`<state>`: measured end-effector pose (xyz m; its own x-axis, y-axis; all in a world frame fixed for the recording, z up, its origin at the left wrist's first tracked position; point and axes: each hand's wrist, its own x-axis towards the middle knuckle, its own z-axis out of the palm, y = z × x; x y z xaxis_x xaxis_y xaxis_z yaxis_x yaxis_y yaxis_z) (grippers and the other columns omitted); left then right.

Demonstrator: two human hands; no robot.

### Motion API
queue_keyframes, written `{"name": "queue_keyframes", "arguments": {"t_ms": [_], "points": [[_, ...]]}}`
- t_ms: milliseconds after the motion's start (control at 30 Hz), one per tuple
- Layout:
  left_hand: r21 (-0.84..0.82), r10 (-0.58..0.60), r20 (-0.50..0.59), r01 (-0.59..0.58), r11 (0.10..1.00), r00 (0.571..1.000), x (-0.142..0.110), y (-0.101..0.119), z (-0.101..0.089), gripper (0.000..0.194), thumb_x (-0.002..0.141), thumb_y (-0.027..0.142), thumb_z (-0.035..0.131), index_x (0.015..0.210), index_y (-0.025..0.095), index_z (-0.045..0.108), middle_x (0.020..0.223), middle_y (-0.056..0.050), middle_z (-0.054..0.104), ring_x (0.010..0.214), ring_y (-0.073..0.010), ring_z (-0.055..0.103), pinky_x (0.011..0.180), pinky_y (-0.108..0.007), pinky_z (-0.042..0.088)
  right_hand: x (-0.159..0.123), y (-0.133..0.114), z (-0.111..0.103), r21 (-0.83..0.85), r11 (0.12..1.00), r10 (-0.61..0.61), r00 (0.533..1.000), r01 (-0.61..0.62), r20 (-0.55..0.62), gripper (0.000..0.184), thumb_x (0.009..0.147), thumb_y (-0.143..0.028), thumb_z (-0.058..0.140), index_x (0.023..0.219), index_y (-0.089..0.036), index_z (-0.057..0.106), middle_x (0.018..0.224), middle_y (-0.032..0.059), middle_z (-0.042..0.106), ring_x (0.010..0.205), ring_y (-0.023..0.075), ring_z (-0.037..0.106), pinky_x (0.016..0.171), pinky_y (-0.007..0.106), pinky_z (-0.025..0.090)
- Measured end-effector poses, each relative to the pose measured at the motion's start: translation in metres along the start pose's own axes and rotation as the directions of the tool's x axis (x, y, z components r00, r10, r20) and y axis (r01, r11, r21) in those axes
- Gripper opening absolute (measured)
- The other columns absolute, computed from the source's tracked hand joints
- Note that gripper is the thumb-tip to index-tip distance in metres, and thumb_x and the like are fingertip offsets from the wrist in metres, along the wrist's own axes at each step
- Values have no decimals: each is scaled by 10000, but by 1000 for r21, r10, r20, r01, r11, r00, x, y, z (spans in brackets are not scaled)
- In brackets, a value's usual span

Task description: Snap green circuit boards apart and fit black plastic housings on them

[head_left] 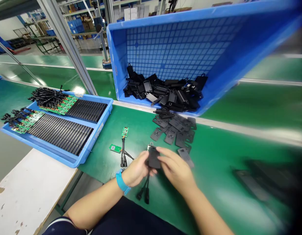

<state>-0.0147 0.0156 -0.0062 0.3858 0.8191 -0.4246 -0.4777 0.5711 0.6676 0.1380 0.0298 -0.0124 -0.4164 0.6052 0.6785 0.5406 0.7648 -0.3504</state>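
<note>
My left hand [138, 168] is closed around a small black plastic case with a hanging loop at its top; a sliver of green circuit board shows at its upper left edge. Two black cables with connectors [146, 194] hang below the case. On top lies a flat black cover [154, 158], its right edge between the fingers of my right hand [176, 166]. Whether the cover is seated cannot be made out. Left of my hands, two green circuit boards [125, 131] with black cables lie on the green table [102, 137]. Loose black covers [170, 134] lie in a pile beyond my right hand.
A large blue crate [114, 62] lies tipped toward me, with many black cases [165, 91] inside. At left, a blue tray [77, 160] holds rows of black cases and wired circuit boards. A metal post [67, 45] rises behind the tray. Blurred dark pieces [254, 184] are at right.
</note>
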Motion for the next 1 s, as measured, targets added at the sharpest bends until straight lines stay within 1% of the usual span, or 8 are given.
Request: {"name": "queue_keyframes", "arguments": {"t_ms": [267,400,533,600,700,800,933,1000], "points": [[161,53,33,-57,985,998,-5,-6,2,383,804,379,484,1101,156,390,797,-5,478,570,-61,471,498,-204,320,-10,-3,3,-77,988,-129,991,131,34,274,767,-10,511,1021,-103,557,1076,182,585,1103,261,481,835,395,488],[273,123,-7,-116,955,992,-5,-9,1,398,839,391,419,1149,150,353,784,-4,476,576,-59,459,517,-203,346,-10,-14,2,-32,984,174,982,-176,-68,237,794,-77,479,994,-156,578,1031,144,605,1014,251,544,804,422,488],[455,171,-1,-152,878,985,-9,-10,4,387,860,402,359,1149,144,357,711,8,466,570,-71,454,538,-215,375,-3,-27,1,256,612,762,644,-749,63,218,770,-321,557,877,-137,604,739,84,650,631,183,618,586,318,519],[522,196,12,-174,835,980,-12,-11,6,379,869,398,334,1158,154,359,728,4,467,576,-72,452,552,-220,388,3,-31,-2,373,390,840,491,-842,231,260,718,-392,600,774,-139,612,657,62,651,552,167,604,537,286,501],[586,229,10,-191,787,973,-16,-12,10,357,879,384,310,1158,165,360,790,-15,479,609,-77,461,575,-224,406,11,-35,-7,416,239,884,374,-877,282,279,660,-420,644,703,-146,619,601,39,646,505,154,585,493,256,471],[658,250,33,-209,724,968,-20,-11,12,351,874,349,348,1172,164,347,805,-27,496,647,-89,473,615,-232,421,12,-41,-12,339,340,878,425,-877,221,240,663,-406,643,674,-166,646,616,33,648,516,153,579,494,248,454],[709,277,95,-260,655,956,-25,-11,12,402,875,297,356,1251,163,301,786,-33,529,634,-91,492,629,-235,438,6,-45,-20,199,628,750,653,-752,102,203,718,-371,597,630,-197,654,629,28,622,551,149,552,554,263,442],[681,277,130,-289,673,952,-26,-13,10,454,877,281,350,1305,168,248,771,-35,550,623,-96,518,612,-236,456,4,-41,-23,246,613,751,651,-751,114,165,714,-358,606,710,-204,665,719,39,642,634,162,571,613,274,455]]}}
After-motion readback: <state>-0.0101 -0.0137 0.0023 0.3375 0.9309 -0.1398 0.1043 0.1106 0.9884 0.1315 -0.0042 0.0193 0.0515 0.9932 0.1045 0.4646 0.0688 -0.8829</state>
